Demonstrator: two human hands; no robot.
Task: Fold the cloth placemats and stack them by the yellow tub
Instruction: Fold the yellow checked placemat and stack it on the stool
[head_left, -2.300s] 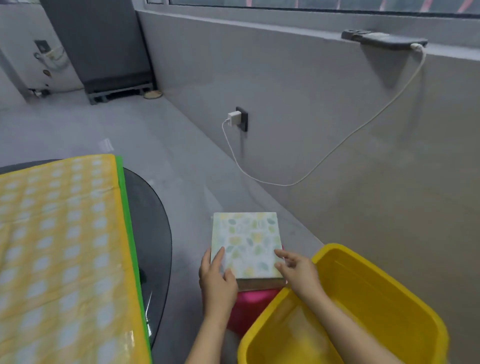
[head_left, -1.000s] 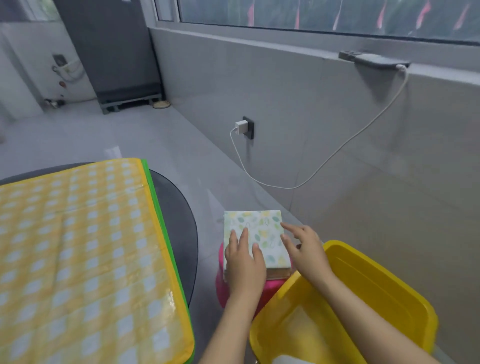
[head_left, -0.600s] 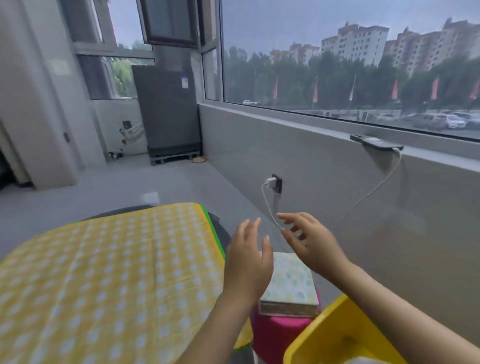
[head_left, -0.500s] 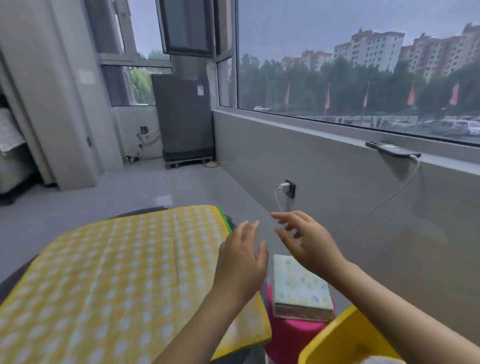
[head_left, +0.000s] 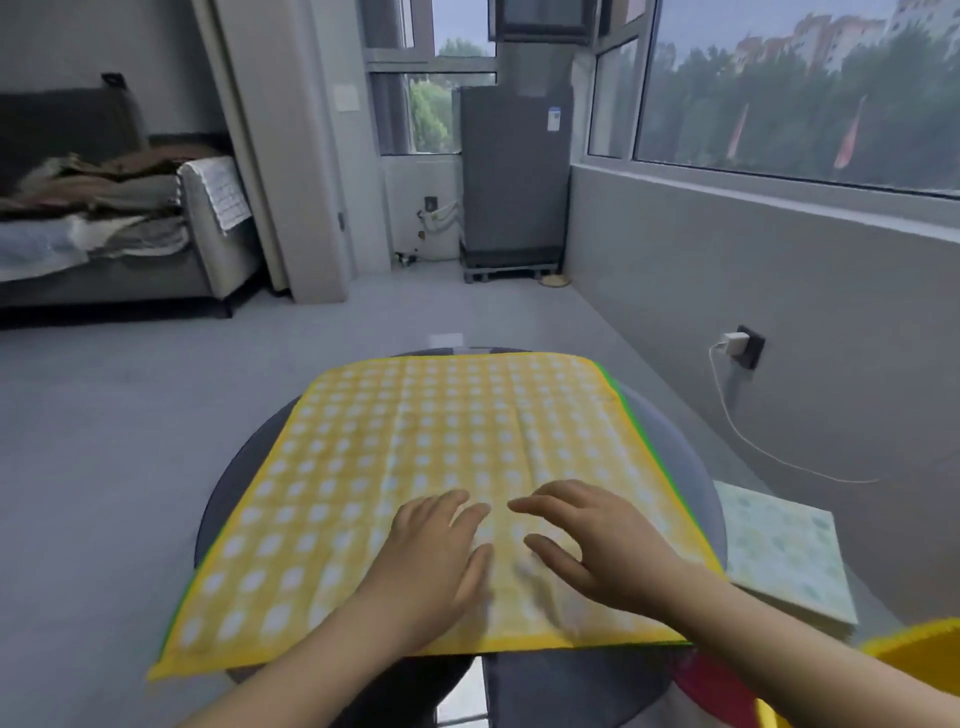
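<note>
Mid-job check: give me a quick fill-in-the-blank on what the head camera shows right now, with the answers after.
1. Both hands, the left hand and the right hand, hover with straight fingers over the ____ checked placemat.
2. That placemat lies spread out on a round dark ____.
3. The folded leaf-print placemat lies to the ____ of the checked one.
4. A white charger is plugged into the wall ____.

Answers: yellow; table; right; socket

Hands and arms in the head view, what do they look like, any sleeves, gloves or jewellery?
Both the left hand and the right hand are bare, with no gloves. No rings, watch or bracelets show. Both forearms are uncovered down to the bottom edge of the picture; no sleeve is in view.
</note>
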